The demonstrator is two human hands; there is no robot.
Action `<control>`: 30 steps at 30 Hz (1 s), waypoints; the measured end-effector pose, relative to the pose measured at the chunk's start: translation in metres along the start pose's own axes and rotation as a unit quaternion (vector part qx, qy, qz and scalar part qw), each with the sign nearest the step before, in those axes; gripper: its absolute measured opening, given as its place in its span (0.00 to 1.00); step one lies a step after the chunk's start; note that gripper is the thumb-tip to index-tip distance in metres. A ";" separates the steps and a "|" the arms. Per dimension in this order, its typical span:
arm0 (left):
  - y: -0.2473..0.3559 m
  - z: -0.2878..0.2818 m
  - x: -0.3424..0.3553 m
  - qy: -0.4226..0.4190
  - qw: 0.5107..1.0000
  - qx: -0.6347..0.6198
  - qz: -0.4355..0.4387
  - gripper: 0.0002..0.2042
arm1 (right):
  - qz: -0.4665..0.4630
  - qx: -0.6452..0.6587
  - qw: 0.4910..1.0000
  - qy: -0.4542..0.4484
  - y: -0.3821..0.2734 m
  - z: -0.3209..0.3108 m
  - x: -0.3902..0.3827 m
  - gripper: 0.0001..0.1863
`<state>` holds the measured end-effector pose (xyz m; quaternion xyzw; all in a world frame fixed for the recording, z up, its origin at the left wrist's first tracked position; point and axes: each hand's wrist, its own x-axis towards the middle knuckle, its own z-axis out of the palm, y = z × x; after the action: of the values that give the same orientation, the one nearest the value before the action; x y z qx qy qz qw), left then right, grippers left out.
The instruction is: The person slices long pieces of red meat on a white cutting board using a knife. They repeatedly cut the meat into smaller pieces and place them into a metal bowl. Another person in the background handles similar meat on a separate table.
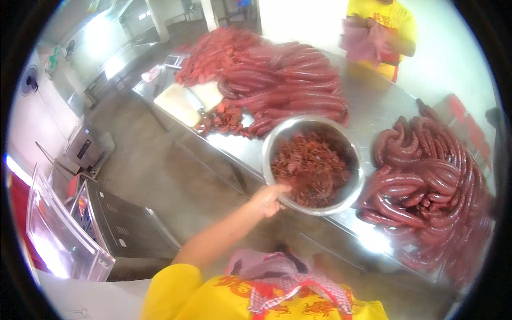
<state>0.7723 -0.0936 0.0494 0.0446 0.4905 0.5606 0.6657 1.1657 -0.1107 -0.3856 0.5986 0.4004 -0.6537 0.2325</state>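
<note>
My left hand [269, 200] grips the near left rim of a round steel bowl [271, 133], fingers closed over the edge. Inside the bowl lies a heap of chopped dark red meat [312, 168]. It is over the near edge of the metal table, and I cannot tell whether it rests there or is held up. My right hand does not show. Just beyond the bowl a big pile of long red sausages [304, 74] covers the table. Another pile of glossy dark red sausages [426, 176] lies to the right.
A knife [193, 100] lies on a cream cutting board [176, 104] beside loose cut pieces [221, 117]. A small scale [174, 61] stands at the far left of the table [368, 88]. Across it, a person in yellow [381, 32] holds a pinkish cloth. A dark cabinet [125, 221] stands left.
</note>
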 end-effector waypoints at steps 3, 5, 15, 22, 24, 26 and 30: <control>0.010 0.005 0.001 0.020 0.999 0.008 -0.029 0.14 | -0.036 0.135 0.990 0.004 -0.066 -0.023 -0.011 0.14; 0.012 0.014 -0.002 -0.052 0.996 -0.012 -0.065 0.16 | -0.067 0.022 0.973 0.219 -0.095 -0.021 -0.022 0.12; 0.136 -0.146 0.021 0.076 0.916 0.282 0.276 0.08 | -0.019 0.148 0.963 0.226 -0.082 0.033 -0.093 0.14; 0.294 -0.231 0.119 0.441 0.630 0.559 0.311 0.25 | -0.064 0.070 0.964 0.250 -0.130 0.091 -0.066 0.15; 0.302 -0.239 0.131 0.394 0.653 0.574 0.298 0.25 | -0.075 0.061 0.962 0.256 -0.141 0.102 -0.063 0.15; 0.308 -0.249 0.137 0.373 0.640 0.583 0.333 0.28 | -0.083 0.059 0.959 0.265 -0.153 0.113 -0.062 0.15; 0.346 -0.285 0.140 0.390 0.641 0.549 0.368 0.34 | -0.089 0.060 0.953 0.284 -0.162 0.134 -0.053 0.16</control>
<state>0.3134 0.0045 0.0285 0.3565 0.8652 0.3525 0.0047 0.9683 -0.1347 -0.2996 0.7344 0.4613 -0.4977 0.0138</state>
